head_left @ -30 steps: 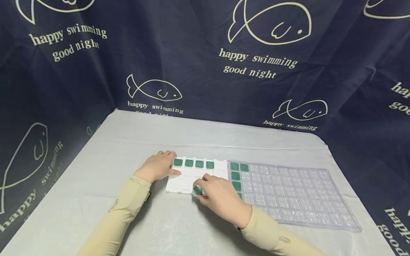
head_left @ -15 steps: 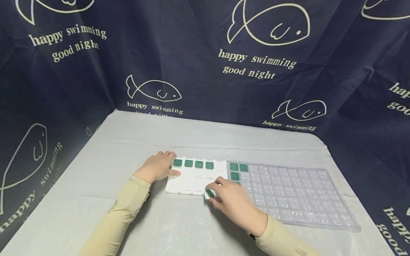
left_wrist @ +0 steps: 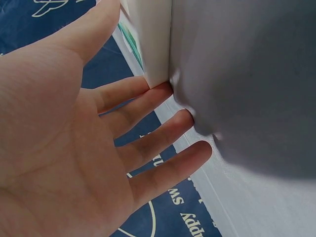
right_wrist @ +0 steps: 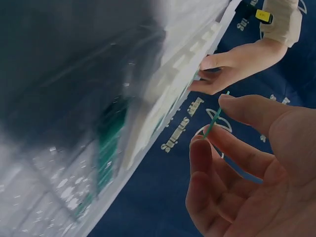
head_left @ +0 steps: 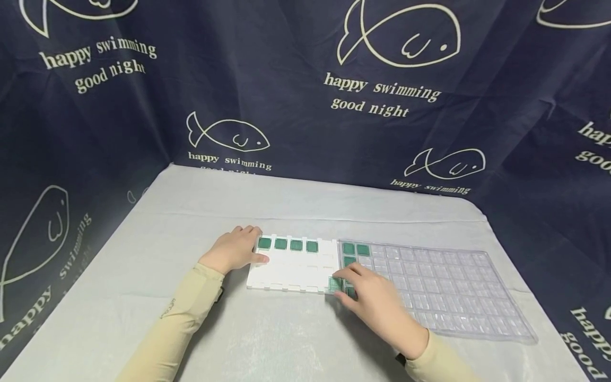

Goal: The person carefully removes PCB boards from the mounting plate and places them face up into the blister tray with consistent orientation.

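Note:
A small square green circuit board point(head_left: 334, 284) is pinched between the thumb and fingers of my right hand point(head_left: 379, 305). It hangs over the near right corner of the white tray point(head_left: 291, 276); the right wrist view shows the board edge-on. My left hand point(head_left: 233, 250) rests at the white tray's left end, its thumb over the top. In the left wrist view the fingers point(left_wrist: 163, 148) are nearly straight, and fingertips touch the tray's edge. Several green boards point(head_left: 296, 245) lie in a row along the tray's far side.
Against the white tray's right side lies a clear plastic compartment tray point(head_left: 453, 286). Green boards point(head_left: 363, 249) sit in its left-hand compartments, partly hidden by my right hand. A white cloth covers the table point(head_left: 215, 339); a dark blue printed curtain point(head_left: 296, 95) hangs behind and beside it.
My right hand has moved to the right along the white tray's near edge, carrying the green circuit board toward the clear tray. My left hand has stayed in place.

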